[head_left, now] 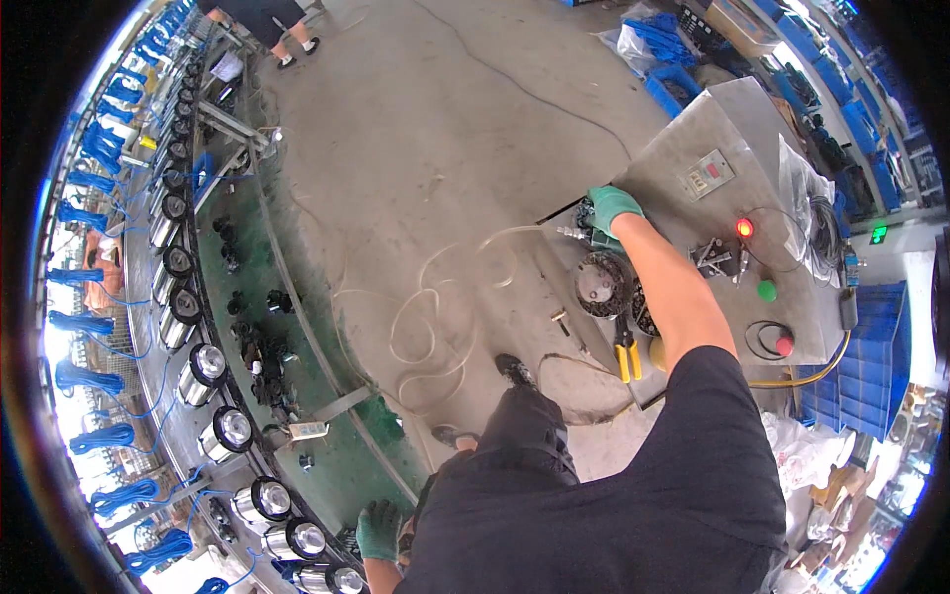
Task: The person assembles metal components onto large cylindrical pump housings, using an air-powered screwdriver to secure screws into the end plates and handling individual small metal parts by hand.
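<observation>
My right hand (616, 208), in a green glove, reaches forward to the left side of a metal cabinet (683, 129). Its fingers curl over a dark piece that they mostly hide. Beside them a metal fitting (571, 233) joins a clear hose (510, 236). Closer to me stands a round container (604, 284) of small dark parts with a grey disc in it. Yellow-handled pliers (628, 358) stand beside it. Low at the left hangs my left hand (378, 532), also gloved in green, its fingers extended next to dark items and apparently holding nothing.
Steel pots (203, 366) with black rims line a curved conveyor on the left, blue cord bundles (89, 376) beyond them. Black parts (259, 361) lie on the green floor strip. Hose coils across the floor. The cabinet bears a lit red lamp (744, 228). Another person (267, 20) stands far off.
</observation>
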The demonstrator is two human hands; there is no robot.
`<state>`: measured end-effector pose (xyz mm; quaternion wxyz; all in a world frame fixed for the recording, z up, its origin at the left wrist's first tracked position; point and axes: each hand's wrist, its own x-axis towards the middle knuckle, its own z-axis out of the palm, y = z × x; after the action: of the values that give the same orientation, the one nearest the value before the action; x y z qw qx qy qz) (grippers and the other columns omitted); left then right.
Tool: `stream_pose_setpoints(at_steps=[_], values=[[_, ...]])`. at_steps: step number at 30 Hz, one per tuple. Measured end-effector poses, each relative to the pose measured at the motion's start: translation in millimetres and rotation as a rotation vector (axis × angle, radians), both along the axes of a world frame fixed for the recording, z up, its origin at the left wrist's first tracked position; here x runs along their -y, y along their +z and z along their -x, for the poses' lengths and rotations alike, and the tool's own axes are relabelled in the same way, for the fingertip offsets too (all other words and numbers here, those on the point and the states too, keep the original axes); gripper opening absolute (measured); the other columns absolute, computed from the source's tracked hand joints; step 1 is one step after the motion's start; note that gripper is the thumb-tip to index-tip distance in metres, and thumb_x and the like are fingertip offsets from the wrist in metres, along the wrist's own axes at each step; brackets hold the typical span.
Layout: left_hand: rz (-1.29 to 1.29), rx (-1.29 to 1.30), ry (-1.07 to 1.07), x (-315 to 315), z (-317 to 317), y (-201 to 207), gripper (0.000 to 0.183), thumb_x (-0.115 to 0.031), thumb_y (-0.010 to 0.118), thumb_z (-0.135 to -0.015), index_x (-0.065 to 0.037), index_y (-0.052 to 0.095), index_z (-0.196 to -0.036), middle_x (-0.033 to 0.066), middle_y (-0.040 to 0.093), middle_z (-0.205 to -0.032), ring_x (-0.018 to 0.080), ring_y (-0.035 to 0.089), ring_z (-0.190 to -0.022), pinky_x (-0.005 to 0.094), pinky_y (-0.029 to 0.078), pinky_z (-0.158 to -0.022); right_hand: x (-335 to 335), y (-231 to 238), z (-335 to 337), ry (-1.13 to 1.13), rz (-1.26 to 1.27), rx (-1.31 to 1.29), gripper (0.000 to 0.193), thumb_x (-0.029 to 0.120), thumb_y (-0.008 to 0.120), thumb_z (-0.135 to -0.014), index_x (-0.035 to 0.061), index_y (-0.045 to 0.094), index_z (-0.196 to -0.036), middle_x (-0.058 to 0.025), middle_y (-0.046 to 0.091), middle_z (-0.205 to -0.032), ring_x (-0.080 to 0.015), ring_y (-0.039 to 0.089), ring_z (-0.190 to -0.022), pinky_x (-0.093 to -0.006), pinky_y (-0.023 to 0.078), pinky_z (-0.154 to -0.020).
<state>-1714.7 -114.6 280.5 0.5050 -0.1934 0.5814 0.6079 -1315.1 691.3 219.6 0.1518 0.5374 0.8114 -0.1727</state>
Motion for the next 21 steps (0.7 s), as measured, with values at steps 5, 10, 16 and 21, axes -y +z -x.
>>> stream_pose_setpoints(at_steps=[5, 10, 16, 21], values=[[-0.024, -0.014, -0.035, 2.3, -11.9, 20.2, 0.050, -0.039, 0.038, -0.104, -0.012, 0.044, -0.146, 0.0164, 0.046, -0.152, 0.0401, 0.044, -0.137, 0.0588, 0.032, -0.116, -8.6, 22.9, -14.3, -0.086, -0.001, -0.151, 0.039, 0.031, 0.068, -0.086, 0.0104, 0.071, -0.119, -0.0207, 0.071, -0.113, -0.0389, 0.068, -0.105, -0.0476, 0.054, -0.093], [-0.262, 0.760, 0.856, 36.5, 9.9, -0.1, 0.046, -0.036, 0.042, -0.103, -0.018, 0.046, -0.145, 0.0104, 0.050, -0.150, 0.0315, 0.044, -0.139, 0.0547, 0.028, -0.118, 37.1, 59.3, -14.5, 0.249, 0.120, 0.032, 0.035, 0.015, 0.064, -0.083, 0.0075, 0.070, -0.116, -0.0216, 0.070, -0.115, -0.0392, 0.068, -0.107, -0.0461, 0.055, -0.094], [0.092, -0.156, -0.107, -41.1, -4.1, 15.8, 0.060, -0.040, 0.060, -0.098, -0.006, 0.045, -0.145, 0.0214, 0.056, -0.138, 0.0416, 0.057, -0.122, 0.0557, 0.049, -0.102, 68.7, 38.9, -10.7, 0.035, -0.112, 0.205, 0.033, 0.015, 0.059, -0.094, 0.0085, 0.066, -0.125, -0.0194, 0.064, -0.131, -0.0388, 0.066, -0.114, -0.0493, 0.055, -0.095], [0.074, -0.192, -0.088, -98.1, -13.1, 49.2, 0.060, -0.042, 0.062, -0.097, -0.005, 0.048, -0.143, 0.0205, 0.058, -0.134, 0.0400, 0.059, -0.118, 0.0540, 0.051, -0.099, 71.3, 56.2, -13.9, 0.109, -0.046, 0.157, 0.035, 0.016, 0.055, -0.097, 0.0091, 0.063, -0.130, -0.0226, 0.059, -0.136, -0.0389, 0.064, -0.118, -0.0495, 0.055, -0.096]])
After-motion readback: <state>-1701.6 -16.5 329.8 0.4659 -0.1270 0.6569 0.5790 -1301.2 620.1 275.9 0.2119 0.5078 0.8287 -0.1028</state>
